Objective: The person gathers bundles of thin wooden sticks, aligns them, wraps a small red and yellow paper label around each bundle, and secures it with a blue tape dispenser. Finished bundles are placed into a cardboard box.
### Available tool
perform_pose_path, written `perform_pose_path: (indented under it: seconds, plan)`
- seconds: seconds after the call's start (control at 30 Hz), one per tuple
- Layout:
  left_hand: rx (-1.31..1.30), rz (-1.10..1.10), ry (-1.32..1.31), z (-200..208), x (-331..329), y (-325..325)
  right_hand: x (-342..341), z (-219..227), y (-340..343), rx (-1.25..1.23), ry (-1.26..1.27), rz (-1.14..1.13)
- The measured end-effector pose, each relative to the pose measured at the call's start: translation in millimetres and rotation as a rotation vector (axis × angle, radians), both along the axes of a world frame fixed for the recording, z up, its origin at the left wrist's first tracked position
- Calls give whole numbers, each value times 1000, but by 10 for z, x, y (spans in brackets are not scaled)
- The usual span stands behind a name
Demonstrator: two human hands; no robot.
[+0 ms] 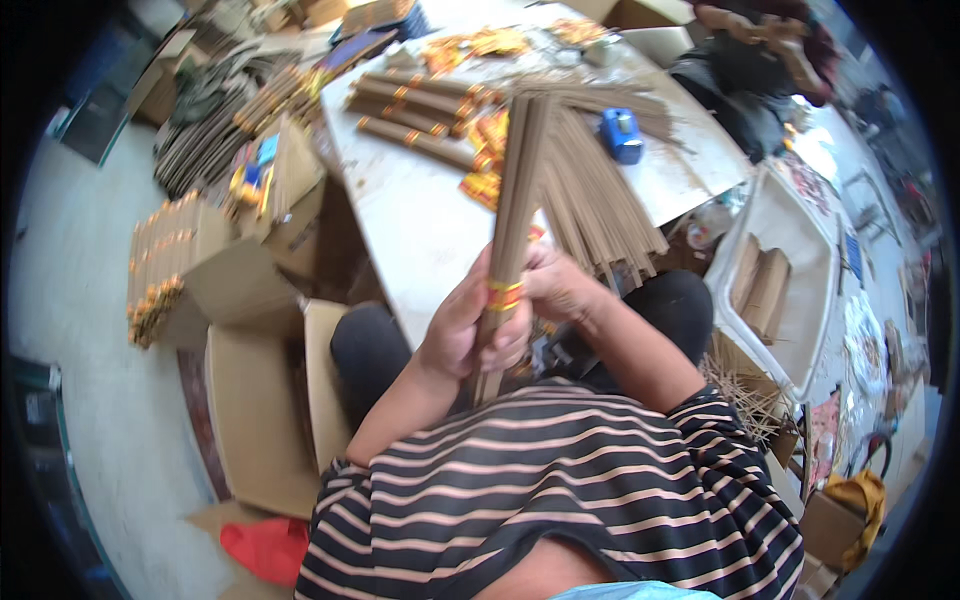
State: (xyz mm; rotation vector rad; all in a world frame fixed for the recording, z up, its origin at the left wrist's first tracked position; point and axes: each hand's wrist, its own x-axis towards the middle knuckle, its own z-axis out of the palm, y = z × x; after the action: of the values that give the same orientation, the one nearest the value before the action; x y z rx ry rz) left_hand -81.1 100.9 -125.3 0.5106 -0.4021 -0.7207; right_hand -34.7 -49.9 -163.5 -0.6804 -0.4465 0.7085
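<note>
A long bundle of brown incense sticks stands nearly upright in front of my chest, slightly blurred. My left hand is wrapped round its lower part. A red-and-gold paper band circles the bundle there. My right hand is closed against the bundle's right side, level with the band; some of its fingers are hidden behind the sticks. Just above it, a bit of red and yellow shows. Loose incense sticks lie fanned out on the white table beyond my right hand.
Banded bundles and red-yellow wrappers lie on the table, near a blue device. Open cardboard box at left; stacked bundles behind it. White tub at right holds brown bundles. Another person sits at far right.
</note>
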Motion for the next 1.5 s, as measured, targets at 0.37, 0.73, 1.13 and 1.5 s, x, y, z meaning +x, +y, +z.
perform_pose_path:
  seconds: [0.37, 0.73, 1.13, 1.5]
  plan:
    - [299, 435, -274, 205, 136, 156, 71, 319, -101, -94, -177, -266]
    - [541, 597, -265, 280, 34, 32, -175, 820, -28, -260, -415, -222]
    - [284, 385, -211, 237, 12, 151, -96, 767, -72, -207, -579, -176]
    - [149, 138, -212, 232, 11, 189, -48, 603, 27, -67, -433, -135]
